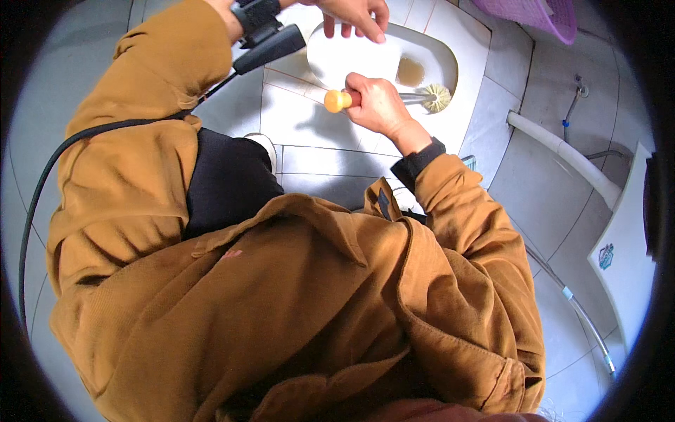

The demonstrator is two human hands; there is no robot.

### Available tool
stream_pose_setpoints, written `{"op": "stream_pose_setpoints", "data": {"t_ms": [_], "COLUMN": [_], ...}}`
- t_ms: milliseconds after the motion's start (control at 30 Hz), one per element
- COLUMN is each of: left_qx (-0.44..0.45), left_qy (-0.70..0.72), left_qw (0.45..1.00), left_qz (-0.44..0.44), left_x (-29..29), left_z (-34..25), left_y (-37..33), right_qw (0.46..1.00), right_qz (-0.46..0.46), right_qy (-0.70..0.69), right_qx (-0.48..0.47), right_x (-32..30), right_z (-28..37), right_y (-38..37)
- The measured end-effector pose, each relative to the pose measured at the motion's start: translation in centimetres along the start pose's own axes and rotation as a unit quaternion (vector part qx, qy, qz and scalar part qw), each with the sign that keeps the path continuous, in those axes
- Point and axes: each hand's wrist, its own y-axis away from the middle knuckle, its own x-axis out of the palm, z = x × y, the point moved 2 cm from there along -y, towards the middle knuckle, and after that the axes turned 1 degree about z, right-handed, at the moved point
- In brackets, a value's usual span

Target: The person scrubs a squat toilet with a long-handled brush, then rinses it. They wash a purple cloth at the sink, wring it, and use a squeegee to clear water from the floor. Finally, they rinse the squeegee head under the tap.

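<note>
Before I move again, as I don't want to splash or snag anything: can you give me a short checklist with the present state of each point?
1. Brush gripped: ok. The right hand is closed around the handle.
2. Brush head within the outline of the toilet pan: ok, near its right end.
3. Brush head touching the pan: cannot tell from this overhead view.
4. Left hand free: ok. It is over the pan, and no object shows in it.
5. Black cable clear of the left sleeve: not ok. It runs across it.
6. Right sleeve out of the pan: ok.
</note>
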Motion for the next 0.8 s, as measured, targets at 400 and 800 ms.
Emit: {"op": "stream_pose_setpoints", "data": {"t_ms": [400,800], "left_qx": [-0.139,-0.118], "left_qy": [-0.055,0.643], "left_qw": [0.989,0.748], "left_qz": [0.023,-0.110], "left_x": [6.1,20.4], "left_z": [2.9,0.9], "left_y": [-3.1,-19.3], "right_qw": [0.943,0.890], "right_qz": [0.249,0.160], "right_qy": [0.166,0.346], "right_qx": [-0.147,-0.248], "right_x": [4.4,-2.8], "right_z": [-2.7,-2.9], "right_y": [4.2,12.4]}}
